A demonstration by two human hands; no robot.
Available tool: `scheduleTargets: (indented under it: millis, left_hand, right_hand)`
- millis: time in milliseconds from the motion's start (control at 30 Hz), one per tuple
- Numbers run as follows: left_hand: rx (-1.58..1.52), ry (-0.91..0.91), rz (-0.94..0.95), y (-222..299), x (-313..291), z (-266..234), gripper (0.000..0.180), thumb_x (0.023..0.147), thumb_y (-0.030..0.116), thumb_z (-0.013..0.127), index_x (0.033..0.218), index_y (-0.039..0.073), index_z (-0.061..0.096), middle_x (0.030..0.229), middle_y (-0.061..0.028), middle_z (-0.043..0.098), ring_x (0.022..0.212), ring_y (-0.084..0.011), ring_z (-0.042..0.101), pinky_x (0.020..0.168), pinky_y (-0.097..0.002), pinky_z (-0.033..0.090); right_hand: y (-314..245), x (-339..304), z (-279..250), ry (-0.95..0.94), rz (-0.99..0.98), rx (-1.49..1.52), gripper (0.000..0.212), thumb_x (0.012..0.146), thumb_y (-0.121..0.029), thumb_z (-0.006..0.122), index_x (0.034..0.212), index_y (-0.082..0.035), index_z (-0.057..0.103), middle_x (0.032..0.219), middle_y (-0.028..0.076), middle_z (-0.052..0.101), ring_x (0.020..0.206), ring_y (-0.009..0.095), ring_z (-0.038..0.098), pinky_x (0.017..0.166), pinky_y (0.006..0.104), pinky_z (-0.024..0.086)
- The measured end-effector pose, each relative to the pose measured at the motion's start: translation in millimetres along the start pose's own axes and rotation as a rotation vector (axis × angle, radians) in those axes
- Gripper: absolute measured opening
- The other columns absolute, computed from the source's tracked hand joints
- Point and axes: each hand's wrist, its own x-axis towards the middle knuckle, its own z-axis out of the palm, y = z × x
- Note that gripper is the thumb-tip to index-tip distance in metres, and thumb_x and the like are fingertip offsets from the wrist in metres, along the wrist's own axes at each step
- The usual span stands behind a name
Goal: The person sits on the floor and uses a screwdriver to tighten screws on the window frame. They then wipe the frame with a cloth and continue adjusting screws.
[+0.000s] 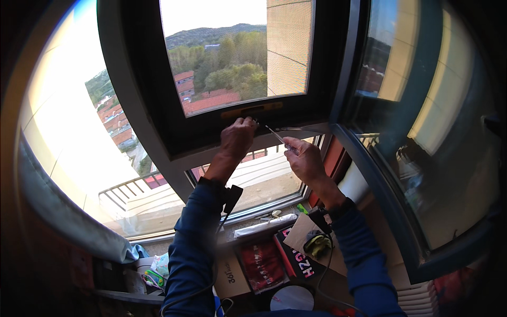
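The screwdriver (275, 134) is slim, with a straight, bare metal shaft and a pale, see-through handle. It slants up and to the left beneath the lower rail of a dark window frame (203, 126), its tip just beside the other hand's fingertips; whether the tip touches anything cannot be told. The right hand (305, 160) is closed around the handle. The left hand (236, 139) has its fingers curled and drawn together against the rail, near a small shiny piece (256, 122); whether they pinch it is too small to tell. Just above them, a yellow-orange strip (266, 107) with a dark middle lies along the rail.

Below, the surface (252, 302) is crowded: a red package (261, 267), a brown box (231, 276), a black box (285, 253) with pink and white lettering, yellow-and-black gloves (318, 245) and a round white disc (291, 299). A long white wrapped strip (264, 226) rests on the sill. To the right, a dark-framed glass sash (417, 235) stands swung open; at the left hangs a blue-grey curtain (100, 240). Outside are trees (237, 76), red roofs (214, 100), a hill (211, 35) and a beige wall (288, 53).
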Motion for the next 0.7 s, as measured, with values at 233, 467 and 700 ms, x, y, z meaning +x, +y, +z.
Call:
scheduleTargets:
  millis: [233,467,700]
  left_hand:
    - [-0.196,0.032,-0.045,-26,1,-3,0.019,0.087,0.022,0.070,0.091,0.005,0.073,0.090,-0.0152,0.069,0.083,-0.0343,0.068,0.074,-0.0427,0.055]
    - [-0.163,0.052,-0.076,-30,-3,-10,0.016,0.086,0.023,0.071,0.083,0.007,0.073,0.086,-0.0116,0.068,0.081,-0.0335,0.068,0.070,-0.0429,0.054]
    - [-0.166,0.067,-0.108,-23,-1,-12,0.018,0.090,0.025,0.064,0.081,0.009,0.068,0.084,-0.0096,0.065,0.078,-0.0337,0.068,0.066,-0.0456,0.055]
  right_hand:
    - [3,17,3,-0.075,-0.042,-0.004,0.035,0.087,-0.008,0.066,0.121,-0.001,0.068,0.104,0.019,0.073,0.092,0.025,0.073,0.081,0.0327,0.057]
    - [-5,37,5,-0.170,-0.106,-0.004,0.032,0.085,-0.006,0.065,0.116,-0.003,0.070,0.100,0.019,0.073,0.093,0.027,0.073,0.082,0.0334,0.057]
    - [-10,59,16,-0.194,-0.099,-0.017,0.030,0.080,-0.005,0.060,0.107,-0.004,0.074,0.099,0.022,0.070,0.092,0.037,0.070,0.086,0.0406,0.056]
